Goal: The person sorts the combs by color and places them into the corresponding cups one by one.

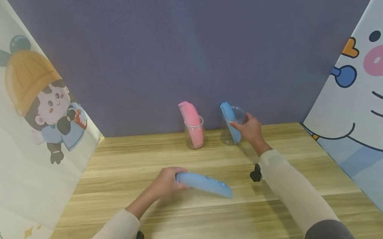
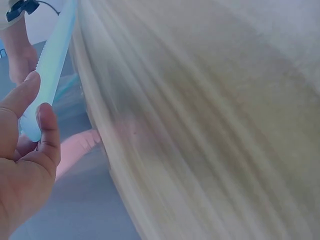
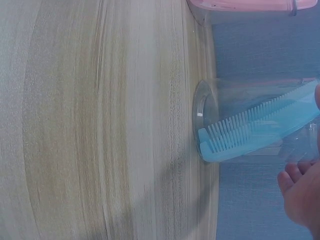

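My left hand [image 1: 167, 182] pinches a blue comb [image 1: 204, 183] by one end, above the wooden table; the comb points right, toward the front. Thumb and fingers on that end show in the left wrist view. At the back, my right hand [image 1: 251, 129] holds a clear plastic cup [image 1: 240, 111] near its rim, thumb across the front and fingers at the right side. Inside leans another blue comb [image 3: 255, 125], teeth doubled in the right wrist view, its lower end near the cup's base. To the left stands a second clear cup [image 1: 189, 138] with a pink comb [image 1: 192, 115] rising above its rim.
The wooden table [image 1: 130, 159] meets a dark blue-grey back panel [image 1: 138, 63] just behind the cups. Printed side panels flank it, with a cartoon child [image 1: 49, 97] on the left and a pig-nosed figure [image 1: 380, 91] on the right.
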`<control>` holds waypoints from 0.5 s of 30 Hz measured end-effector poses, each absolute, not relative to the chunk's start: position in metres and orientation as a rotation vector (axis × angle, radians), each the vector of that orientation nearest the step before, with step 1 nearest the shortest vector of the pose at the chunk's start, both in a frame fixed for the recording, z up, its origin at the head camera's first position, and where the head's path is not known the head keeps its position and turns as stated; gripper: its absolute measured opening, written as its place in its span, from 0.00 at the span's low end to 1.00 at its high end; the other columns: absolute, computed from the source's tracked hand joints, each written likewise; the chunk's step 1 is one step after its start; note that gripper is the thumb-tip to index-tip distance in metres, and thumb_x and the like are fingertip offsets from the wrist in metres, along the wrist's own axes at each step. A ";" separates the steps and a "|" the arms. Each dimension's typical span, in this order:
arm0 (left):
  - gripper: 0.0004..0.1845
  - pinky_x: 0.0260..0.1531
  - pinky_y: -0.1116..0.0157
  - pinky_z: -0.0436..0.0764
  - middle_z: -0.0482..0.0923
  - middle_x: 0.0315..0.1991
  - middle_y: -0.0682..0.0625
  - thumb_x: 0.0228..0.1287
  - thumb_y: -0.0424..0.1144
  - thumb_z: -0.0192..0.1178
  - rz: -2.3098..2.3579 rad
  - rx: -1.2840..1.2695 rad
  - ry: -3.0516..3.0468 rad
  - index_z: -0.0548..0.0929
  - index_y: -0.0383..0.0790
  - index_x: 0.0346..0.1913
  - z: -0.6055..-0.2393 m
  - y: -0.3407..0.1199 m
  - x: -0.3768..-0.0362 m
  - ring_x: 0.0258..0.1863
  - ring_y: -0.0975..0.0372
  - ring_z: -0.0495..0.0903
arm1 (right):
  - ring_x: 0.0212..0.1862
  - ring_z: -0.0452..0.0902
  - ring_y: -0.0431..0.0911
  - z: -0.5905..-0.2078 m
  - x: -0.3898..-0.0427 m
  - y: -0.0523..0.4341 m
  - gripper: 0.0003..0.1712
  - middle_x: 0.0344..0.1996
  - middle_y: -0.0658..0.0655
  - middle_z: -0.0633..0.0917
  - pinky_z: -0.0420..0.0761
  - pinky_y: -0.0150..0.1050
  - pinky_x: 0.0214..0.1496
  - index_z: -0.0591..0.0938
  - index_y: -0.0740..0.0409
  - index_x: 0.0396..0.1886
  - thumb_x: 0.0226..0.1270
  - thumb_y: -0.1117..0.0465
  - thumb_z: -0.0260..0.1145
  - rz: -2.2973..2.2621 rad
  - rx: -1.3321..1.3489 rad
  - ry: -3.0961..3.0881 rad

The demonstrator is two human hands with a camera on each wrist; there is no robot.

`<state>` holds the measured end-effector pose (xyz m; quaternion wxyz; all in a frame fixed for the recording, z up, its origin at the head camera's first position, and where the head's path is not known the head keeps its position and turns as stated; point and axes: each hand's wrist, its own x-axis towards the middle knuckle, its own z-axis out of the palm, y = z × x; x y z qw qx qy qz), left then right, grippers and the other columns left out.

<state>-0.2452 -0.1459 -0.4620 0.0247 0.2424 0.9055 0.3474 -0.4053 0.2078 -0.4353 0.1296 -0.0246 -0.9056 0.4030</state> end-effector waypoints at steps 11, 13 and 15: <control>0.30 0.47 0.61 0.86 0.87 0.53 0.39 0.50 0.40 0.80 1.075 0.771 2.859 0.85 0.32 0.56 -0.451 -0.144 -0.257 0.48 0.59 0.85 | 0.58 0.77 0.63 -0.436 -0.404 0.208 0.52 0.56 0.70 0.82 0.77 0.60 0.64 0.67 0.69 0.74 0.62 0.40 0.73 1.158 -0.053 -2.619; 0.29 0.45 0.62 0.86 0.87 0.54 0.40 0.51 0.40 0.80 1.085 0.751 2.862 0.85 0.32 0.57 -0.448 -0.144 -0.259 0.46 0.60 0.84 | 0.56 0.77 0.62 -0.436 -0.404 0.208 0.50 0.55 0.70 0.82 0.77 0.60 0.63 0.68 0.69 0.73 0.62 0.40 0.73 1.152 -0.047 -2.619; 0.30 0.39 0.67 0.84 0.87 0.53 0.42 0.51 0.41 0.80 1.100 0.726 2.863 0.85 0.33 0.57 -0.444 -0.143 -0.263 0.41 0.63 0.82 | 0.54 0.77 0.62 -0.436 -0.404 0.208 0.49 0.53 0.70 0.82 0.78 0.60 0.61 0.70 0.69 0.71 0.62 0.40 0.74 1.154 -0.045 -2.616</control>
